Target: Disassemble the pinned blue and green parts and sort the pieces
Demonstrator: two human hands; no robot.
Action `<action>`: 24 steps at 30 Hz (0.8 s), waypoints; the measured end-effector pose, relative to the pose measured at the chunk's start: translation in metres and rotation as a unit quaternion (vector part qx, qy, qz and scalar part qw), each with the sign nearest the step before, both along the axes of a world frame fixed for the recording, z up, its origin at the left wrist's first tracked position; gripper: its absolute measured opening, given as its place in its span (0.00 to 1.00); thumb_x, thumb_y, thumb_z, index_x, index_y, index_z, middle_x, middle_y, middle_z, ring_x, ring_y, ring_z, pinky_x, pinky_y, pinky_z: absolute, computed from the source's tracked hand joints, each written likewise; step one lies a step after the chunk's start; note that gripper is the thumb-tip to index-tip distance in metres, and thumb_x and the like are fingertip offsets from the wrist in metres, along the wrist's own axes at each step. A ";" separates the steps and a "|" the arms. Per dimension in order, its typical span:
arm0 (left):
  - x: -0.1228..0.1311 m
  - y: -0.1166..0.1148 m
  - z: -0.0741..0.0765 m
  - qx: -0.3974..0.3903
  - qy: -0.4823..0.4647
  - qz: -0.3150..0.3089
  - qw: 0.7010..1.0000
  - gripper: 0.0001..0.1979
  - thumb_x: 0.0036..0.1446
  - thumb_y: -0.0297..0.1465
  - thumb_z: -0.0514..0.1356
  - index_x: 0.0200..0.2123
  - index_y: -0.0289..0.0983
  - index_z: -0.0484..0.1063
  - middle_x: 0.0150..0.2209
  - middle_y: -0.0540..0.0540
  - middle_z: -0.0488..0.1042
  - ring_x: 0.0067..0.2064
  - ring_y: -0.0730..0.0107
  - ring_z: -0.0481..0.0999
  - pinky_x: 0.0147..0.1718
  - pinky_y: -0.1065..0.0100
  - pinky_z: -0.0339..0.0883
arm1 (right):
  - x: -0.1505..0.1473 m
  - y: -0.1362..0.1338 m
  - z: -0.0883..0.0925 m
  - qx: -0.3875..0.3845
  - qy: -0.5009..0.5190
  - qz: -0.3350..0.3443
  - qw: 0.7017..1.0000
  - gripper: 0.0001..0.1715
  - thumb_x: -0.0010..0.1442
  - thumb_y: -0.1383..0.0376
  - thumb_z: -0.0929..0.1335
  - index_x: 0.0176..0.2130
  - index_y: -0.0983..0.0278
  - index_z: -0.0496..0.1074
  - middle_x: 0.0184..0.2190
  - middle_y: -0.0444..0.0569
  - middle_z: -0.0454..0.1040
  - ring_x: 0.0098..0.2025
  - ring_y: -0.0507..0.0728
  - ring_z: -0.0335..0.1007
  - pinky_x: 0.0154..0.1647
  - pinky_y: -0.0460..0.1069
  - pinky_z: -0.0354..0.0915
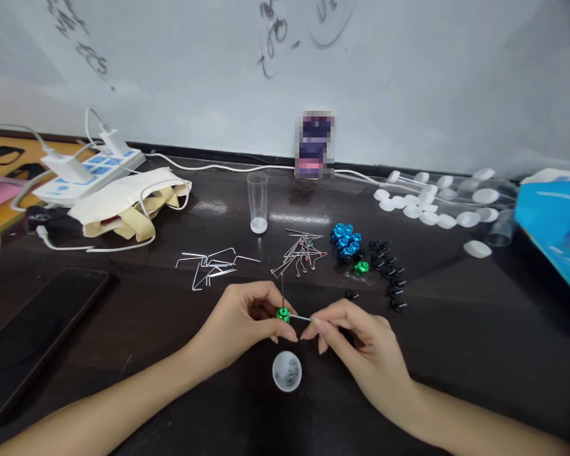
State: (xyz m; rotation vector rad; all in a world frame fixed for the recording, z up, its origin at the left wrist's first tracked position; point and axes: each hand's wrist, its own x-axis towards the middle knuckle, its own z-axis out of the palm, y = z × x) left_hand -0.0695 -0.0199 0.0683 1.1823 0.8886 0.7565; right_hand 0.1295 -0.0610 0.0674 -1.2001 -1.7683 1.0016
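Pinched in the fingers of my left hand (247, 313) is a shiny green metal collar (283, 313), with a thin metal rod (282, 290) standing up from it. My right hand (363, 339) grips a small hex key (301, 317) between thumb and fingers, and its tip meets the collar's side. Just below the hands sits a white cap (275, 382) with tiny metal pieces in it. Beyond them lie loose hex keys (213, 259), a heap of thin looped rods (299, 253), blue collars (346, 237) and another green collar (361, 268).
Black hooked pieces (393, 275) lie at the right, before white caps and clear tubes (427, 202). A clear tube (258, 202) stands mid-table. Leftward are a phone (38, 329), a cloth pouch (128, 196) and a power strip (92, 174); a blue package (555, 221) is far right.
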 end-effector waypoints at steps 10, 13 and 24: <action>0.000 -0.001 0.003 -0.005 -0.005 0.008 1.000 0.12 0.39 0.27 0.71 0.27 0.32 0.71 0.26 0.52 0.74 0.24 0.78 0.72 0.24 0.74 0.69 | 0.000 0.002 0.000 -0.029 0.022 -0.005 0.999 0.08 0.64 0.65 0.64 0.34 0.62 0.70 0.27 0.42 0.75 0.26 0.49 0.69 0.29 0.45 0.63; 0.000 0.000 0.003 -0.004 -0.010 0.008 1.000 0.12 0.40 0.27 0.71 0.27 0.32 0.71 0.27 0.52 0.73 0.24 0.79 0.72 0.25 0.75 0.70 | 0.000 0.002 0.000 -0.029 0.022 -0.008 0.999 0.08 0.65 0.65 0.64 0.34 0.62 0.70 0.27 0.42 0.76 0.25 0.49 0.69 0.29 0.45 0.63; -0.004 0.003 0.003 -0.016 -0.021 -0.023 0.999 0.10 0.46 0.27 0.67 0.34 0.33 0.76 0.29 0.50 0.73 0.22 0.78 0.71 0.18 0.75 0.70 | -0.001 0.001 0.000 -0.026 0.035 -0.025 0.999 0.08 0.64 0.66 0.64 0.33 0.62 0.70 0.27 0.43 0.76 0.25 0.50 0.68 0.30 0.45 0.63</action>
